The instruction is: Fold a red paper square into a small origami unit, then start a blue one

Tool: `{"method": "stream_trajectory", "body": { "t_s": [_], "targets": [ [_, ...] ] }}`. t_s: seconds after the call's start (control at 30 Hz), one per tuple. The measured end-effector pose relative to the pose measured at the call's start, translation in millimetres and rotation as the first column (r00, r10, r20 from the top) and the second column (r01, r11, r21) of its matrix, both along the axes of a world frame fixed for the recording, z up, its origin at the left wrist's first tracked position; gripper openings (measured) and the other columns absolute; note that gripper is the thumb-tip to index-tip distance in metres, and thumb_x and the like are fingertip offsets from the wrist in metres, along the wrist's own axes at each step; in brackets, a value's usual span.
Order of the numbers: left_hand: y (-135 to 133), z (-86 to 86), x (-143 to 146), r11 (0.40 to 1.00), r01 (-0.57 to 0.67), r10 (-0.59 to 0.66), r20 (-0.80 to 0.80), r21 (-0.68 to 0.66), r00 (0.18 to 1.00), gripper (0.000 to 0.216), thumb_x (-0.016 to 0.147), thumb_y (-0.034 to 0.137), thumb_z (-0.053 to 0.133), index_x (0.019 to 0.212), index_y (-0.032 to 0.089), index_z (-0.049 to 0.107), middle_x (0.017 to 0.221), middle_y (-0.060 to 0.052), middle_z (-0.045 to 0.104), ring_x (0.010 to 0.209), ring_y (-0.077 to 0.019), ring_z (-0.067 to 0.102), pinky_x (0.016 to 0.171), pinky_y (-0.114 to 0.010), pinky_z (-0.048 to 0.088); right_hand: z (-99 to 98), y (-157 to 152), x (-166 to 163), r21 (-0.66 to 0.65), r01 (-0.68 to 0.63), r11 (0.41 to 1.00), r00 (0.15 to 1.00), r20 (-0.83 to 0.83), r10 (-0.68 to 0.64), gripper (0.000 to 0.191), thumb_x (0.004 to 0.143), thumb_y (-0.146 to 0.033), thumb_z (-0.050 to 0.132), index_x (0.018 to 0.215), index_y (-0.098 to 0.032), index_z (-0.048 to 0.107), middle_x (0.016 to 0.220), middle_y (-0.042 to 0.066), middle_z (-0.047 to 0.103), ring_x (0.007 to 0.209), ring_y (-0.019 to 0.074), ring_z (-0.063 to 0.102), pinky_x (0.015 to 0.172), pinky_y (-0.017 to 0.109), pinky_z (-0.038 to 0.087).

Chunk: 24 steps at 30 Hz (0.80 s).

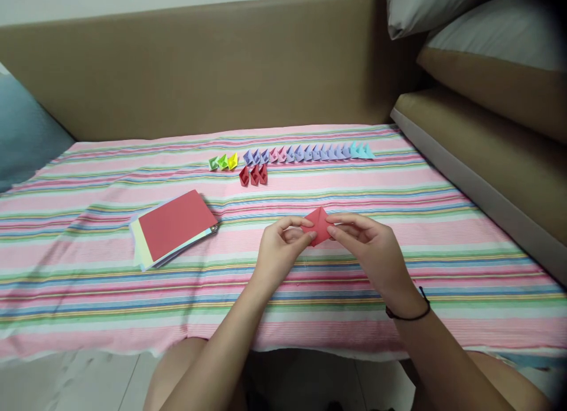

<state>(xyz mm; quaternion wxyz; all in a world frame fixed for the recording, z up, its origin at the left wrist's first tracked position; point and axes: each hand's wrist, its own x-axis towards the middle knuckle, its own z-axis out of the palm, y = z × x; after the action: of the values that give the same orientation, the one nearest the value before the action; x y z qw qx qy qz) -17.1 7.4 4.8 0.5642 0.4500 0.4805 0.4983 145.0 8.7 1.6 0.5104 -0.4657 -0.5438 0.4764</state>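
A small folded red paper (319,225), roughly diamond-shaped with a crease up its middle, is held just above the striped cloth. My left hand (286,242) pinches its left edge between thumb and fingers. On the opposite edge my right hand (365,242) grips it the same way; a dark cord bracelet circles that wrist. Beyond the hands stand three dark red origami boats (254,175). Behind them runs a long row of purple, pink and light blue origami boats (308,154). Green and yellow ones (223,162) sit at the row's left.
To the left lies a stack of coloured paper (177,225) with a red sheet on top. The striped cloth (110,305) covers the sofa seat. A brown backrest (212,74) rises behind, cushions (496,56) are piled at right, and a blue cushion (26,127) is at left.
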Motion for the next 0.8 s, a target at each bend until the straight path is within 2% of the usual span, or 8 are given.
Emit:
{"method": "stream_trajectory", "body": {
  "t_s": [0.13, 0.27, 0.33, 0.43, 0.53, 0.6, 0.8],
  "targets": [
    [-1.5, -0.6, 2.2, 1.000, 0.030, -0.030, -0.032, 0.002, 0.999, 0.027, 0.064, 0.020, 0.073, 0.088, 0.014, 0.062, 0.060, 0.001, 0.061, 0.058, -0.0109, 0.058, 0.054, -0.020, 0.041, -1.0, 1.9, -1.9, -0.035, 0.010, 0.999, 0.999, -0.032, -0.012, 0.021, 0.074, -0.026, 0.070, 0.094, -0.021, 0.065, 0.088, 0.002, 0.070, 0.076, 0.0149, 0.066, 0.069, 0.026, 0.054],
    [-3.2, -1.0, 3.1, 0.996, 0.092, -0.091, -0.063, 0.013, 0.994, 0.027, 0.064, 0.018, 0.071, 0.089, 0.014, 0.061, 0.061, 0.001, 0.057, 0.055, -0.0090, 0.053, 0.050, -0.019, 0.038, -1.7, 4.3, -3.5, -0.100, -0.045, 0.994, 0.992, -0.119, 0.033, 0.035, 0.072, -0.026, 0.072, 0.104, -0.023, 0.060, 0.094, 0.002, 0.070, 0.083, 0.0150, 0.066, 0.073, 0.026, 0.054],
    [-4.2, -1.6, 3.7, 0.991, 0.130, -0.125, -0.129, 0.038, 0.984, 0.023, 0.065, 0.015, 0.069, 0.087, 0.014, 0.061, 0.056, 0.004, 0.050, 0.050, -0.0062, 0.046, 0.047, -0.018, 0.035, -2.2, 4.3, -3.5, -0.129, -0.086, 0.988, 0.990, -0.121, 0.071, 0.032, 0.073, -0.029, 0.072, 0.102, -0.021, 0.061, 0.091, 0.003, 0.071, 0.086, 0.0167, 0.066, 0.074, 0.027, 0.053],
    [-5.4, -3.3, 5.1, 0.983, 0.166, -0.151, -0.172, 0.078, 0.973, 0.026, 0.066, 0.012, 0.067, 0.088, 0.017, 0.055, 0.057, 0.007, 0.045, 0.048, -0.0039, 0.040, 0.047, -0.017, 0.033, -2.9, 3.2, -1.7, -0.165, -0.043, 0.985, 0.996, -0.090, 0.028, 0.030, 0.072, -0.033, 0.072, 0.098, -0.020, 0.064, 0.084, 0.003, 0.072, 0.079, 0.0166, 0.066, 0.070, 0.028, 0.052],
    [-5.4, -5.8, 6.9, 0.989, 0.117, -0.109, -0.084, 0.088, 0.990, 0.039, 0.064, 0.011, 0.069, 0.094, 0.021, 0.046, 0.067, 0.007, 0.051, 0.051, -0.0036, 0.045, 0.049, -0.016, 0.037, -1.9, 1.8, 0.2, -0.193, 0.020, 0.981, 0.994, -0.099, -0.040, 0.039, 0.069, -0.033, 0.075, 0.104, -0.021, 0.063, 0.077, 0.001, 0.072, 0.071, 0.0154, 0.065, 0.067, 0.028, 0.051],
    [-5.0, -7.6, 8.0, 0.993, 0.101, -0.098, -0.046, 0.061, 0.994, 0.042, 0.062, 0.012, 0.072, 0.094, 0.020, 0.047, 0.071, 0.005, 0.056, 0.054, -0.0050, 0.050, 0.051, -0.017, 0.041, -0.3, 1.2, 0.4, -0.198, 0.040, 0.979, 0.990, -0.125, -0.066, 0.037, 0.069, -0.033, 0.075, 0.102, -0.021, 0.064, 0.077, 0.002, 0.072, 0.072, 0.0154, 0.065, 0.068, 0.028, 0.051],
    [-4.2, -9.4, 8.0, 0.990, 0.125, -0.129, -0.073, -0.063, 0.989, 0.017, 0.065, 0.022, 0.073, 0.074, 0.012, 0.061, 0.065, -0.003, 0.065, 0.060, -0.0127, 0.063, 0.060, -0.023, 0.050, 2.0, 1.3, -1.0, -0.216, 0.042, 0.975, 0.987, -0.145, -0.074, 0.020, 0.068, -0.033, 0.075, 0.081, -0.019, 0.069, 0.078, 0.002, 0.072, 0.074, 0.0143, 0.066, 0.069, 0.025, 0.050]
  ]
}}
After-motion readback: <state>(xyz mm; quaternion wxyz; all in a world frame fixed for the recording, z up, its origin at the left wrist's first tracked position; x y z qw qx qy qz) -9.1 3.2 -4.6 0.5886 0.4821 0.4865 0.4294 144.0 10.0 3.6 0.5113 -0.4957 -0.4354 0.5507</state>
